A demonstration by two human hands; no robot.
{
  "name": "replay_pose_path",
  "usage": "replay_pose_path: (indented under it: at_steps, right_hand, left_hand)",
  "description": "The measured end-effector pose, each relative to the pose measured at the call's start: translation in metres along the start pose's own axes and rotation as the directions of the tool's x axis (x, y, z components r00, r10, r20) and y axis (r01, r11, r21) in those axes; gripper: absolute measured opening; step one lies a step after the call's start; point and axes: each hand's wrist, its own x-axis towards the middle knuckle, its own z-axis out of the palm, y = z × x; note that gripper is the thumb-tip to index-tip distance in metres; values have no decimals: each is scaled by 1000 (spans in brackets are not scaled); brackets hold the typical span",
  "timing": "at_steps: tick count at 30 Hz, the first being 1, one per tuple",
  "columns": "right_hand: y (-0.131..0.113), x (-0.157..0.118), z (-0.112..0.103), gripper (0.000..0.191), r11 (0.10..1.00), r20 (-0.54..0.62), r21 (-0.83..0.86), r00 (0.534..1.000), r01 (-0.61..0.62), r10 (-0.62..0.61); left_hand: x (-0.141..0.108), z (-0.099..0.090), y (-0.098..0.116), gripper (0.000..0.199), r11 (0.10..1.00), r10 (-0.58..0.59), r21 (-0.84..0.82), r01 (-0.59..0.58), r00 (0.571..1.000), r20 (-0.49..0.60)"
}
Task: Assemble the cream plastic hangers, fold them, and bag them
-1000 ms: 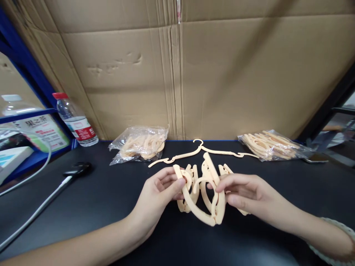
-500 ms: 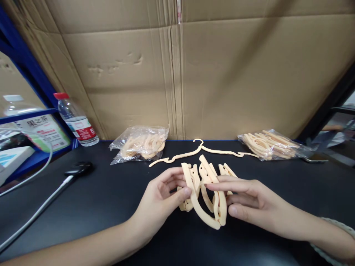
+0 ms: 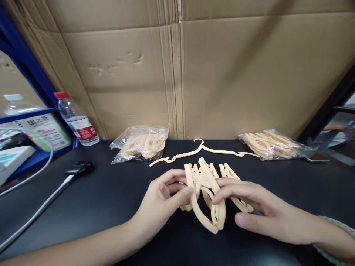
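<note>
Between my hands is a cream plastic folding hanger, its two arms folded together and tilted toward me. My left hand pinches its left arm between thumb and fingers. My right hand lays its fingertips against the other arm, the thumb held well apart and touching nothing. More folded hangers lie just behind, partly hidden by the held one and my fingers. Farther back, an unfolded hanger of the same colour lies flat, hook away from me.
Clear plastic bags of hangers lie at the back, one on the left and one on the right. A water bottle stands back left, near a black device on a white cable. Cardboard walls the table's rear.
My right thumb has moved away from the hanger, and my right hand has shifted slightly right and down. The hanger has tipped a little; the folded hanger behind is more exposed.
</note>
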Motion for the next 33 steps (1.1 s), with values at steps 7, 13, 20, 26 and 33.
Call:
replay_pose_path:
  at_steps: [7, 13, 20, 26, 33]
  right_hand:
    - [-9, 2, 4, 27, 995, 76, 94, 997, 20, -28]
    - [10, 6, -25, 33, 982, -143, 166, 983, -90, 114]
    - [49, 7, -74, 43, 860, -377, -48, 806, -509, 456]
    - [54, 3, -75, 37, 767, -347, -279, 805, -579, 481]
    - [53, -1, -69, 36, 703, -313, -362, 791, -612, 526]
  left_hand:
    - [-4, 4, 2, 25, 993, 28, 110, -35, 998, 64]
    - [3, -9, 4, 20, 938, 177, 311, -156, 983, -40]
    - [14, -19, 0, 20, 919, 177, 377, -114, 974, -138]
    - [16, -22, 1, 18, 916, 177, 390, -97, 969, -173]
    - [17, -24, -2, 15, 900, 187, 419, -120, 974, -124]
